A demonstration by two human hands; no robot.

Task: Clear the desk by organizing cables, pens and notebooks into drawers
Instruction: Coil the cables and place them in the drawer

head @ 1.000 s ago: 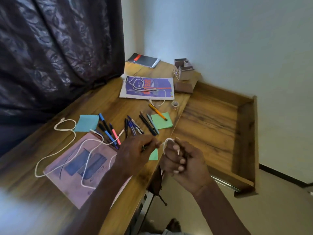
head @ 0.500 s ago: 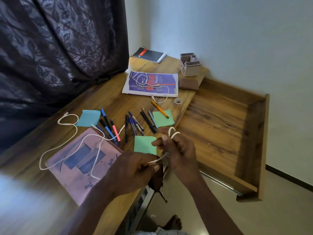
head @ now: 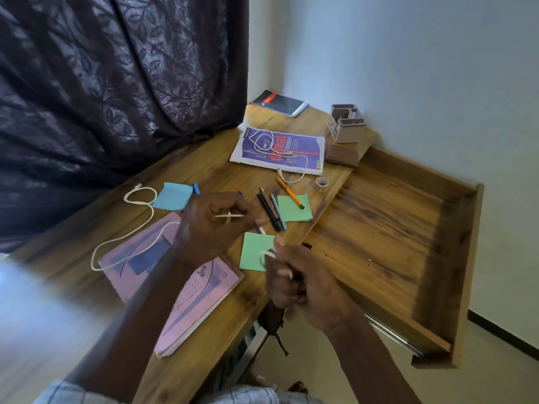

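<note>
The step in hand looks like winding up the white cable (head: 152,209) before it goes away. The right hand (head: 294,284) hovers at the desk's (head: 204,170) front edge, its fingers curled round a few gathered loops. The left hand (head: 213,225) hangs over the middle of the desk and pinches a short strand between thumb and fingertips. The rest of the cable is slack. It trails from under the left hand across the pink notebook (head: 189,290) at the front edge and ends in a loop near the left edge, just beside the blue sticky note (head: 173,196). The next move probably calls for the left hand to feed that slack toward the right in even turns, lifting it so it does not drag the notebook or sweep the dark pens (head: 271,212) and green sticky notes (head: 294,208) lying near the right edge. The open drawer (head: 393,228) stands pulled out along that right edge, its floor almost bare, so the coil has plenty of room to land; only its raised walls need clearing. Much is left to do: a second cable (head: 306,164) lies on the purple notebook (head: 291,141) toward the far edge, a black notebook (head: 280,103) sits at the far corner, and an orange pen (head: 287,193) lies loose. The curtain (head: 116,83) crowds the left edge, so free room is mostly to the right.
</note>
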